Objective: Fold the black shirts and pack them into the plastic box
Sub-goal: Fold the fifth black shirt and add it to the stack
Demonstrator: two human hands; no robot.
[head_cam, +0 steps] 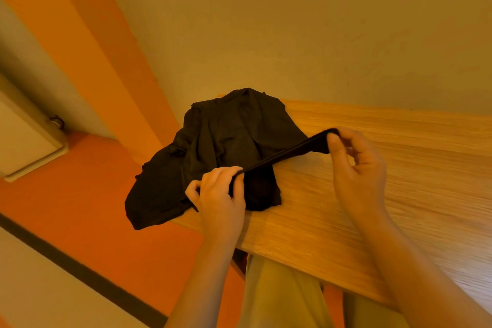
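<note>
Head view, single frame. We note a crumpled black fabric shirt (213,152) heaped at the left end of a light wooden table with a straight grain (386,168). Part of the heap overhangs the table's left edge and droops toward the orange floor (93,194).

Our left hand (218,194) pinches one point of a shirt edge between thumb and curled fingers, low and close to the heap. Our right hand (356,165) pinches the same edge further along, thumb pressed against fingertips, raised above the table. Between the two pinches the hem is drawn into a taut black band. Both hands are therefore closed on cloth; neither is free.

We cannot tell whether the heap is one shirt or several. The plastic box does not appear in this view, so its position is unknown to us.

Judgement: the step in hand looks like finding and straightening an edge ahead of laying the garment flat. No fold is made yet.

Risks from here:
- The overhanging portion could pull the rest off the table if we lift the held edge without dragging the bulk rightward first; the weight sits on the wrong side of the edge.
- Both pinches are shallow, on a thin hem. A quick shake could slip the cloth out of either one.
- If more than one shirt is tangled here, lifting may drag a second along and spoil the fold.
</note>
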